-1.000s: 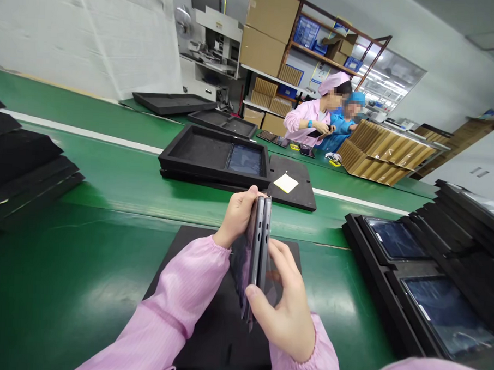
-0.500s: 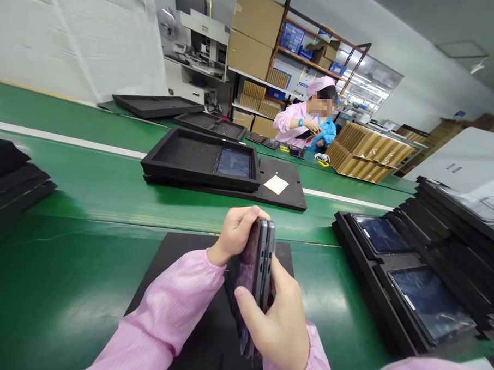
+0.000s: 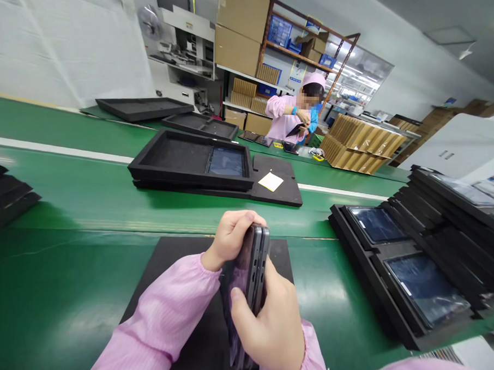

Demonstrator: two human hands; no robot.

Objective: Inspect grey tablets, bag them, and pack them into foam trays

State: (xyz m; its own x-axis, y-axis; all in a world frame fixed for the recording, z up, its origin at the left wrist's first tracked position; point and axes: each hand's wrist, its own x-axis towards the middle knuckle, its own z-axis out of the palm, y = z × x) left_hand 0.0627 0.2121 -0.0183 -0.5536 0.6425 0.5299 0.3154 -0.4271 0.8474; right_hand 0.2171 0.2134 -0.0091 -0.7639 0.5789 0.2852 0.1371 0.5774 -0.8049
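Note:
Two tablets (image 3: 253,272) are pressed face to back and stand on edge between my hands, with their port edges turned up toward me. Clear film hangs at their lower end. My left hand (image 3: 233,233) is wrapped round their far end, thumb on top. From the right side my right hand (image 3: 271,322) grips the near part, its thumb lying across the left face and its fingers hidden behind. Beneath them a black foam pad (image 3: 160,296) lies on the green bench (image 3: 54,285).
A black foam tray (image 3: 170,154) holding one tablet (image 3: 226,161) lies ahead, with a yellow-white note (image 3: 270,181) beside it. Stacked foam trays with tablets (image 3: 426,285) stand at right, more black foam (image 3: 6,202) at left. A co-worker (image 3: 285,113) handles a dark device across the bench.
Both hands still hold the pair of tablets in nearly the same pose. The view has shifted slightly, so most things sit a little further left. The co-worker's hands and device have moved up.

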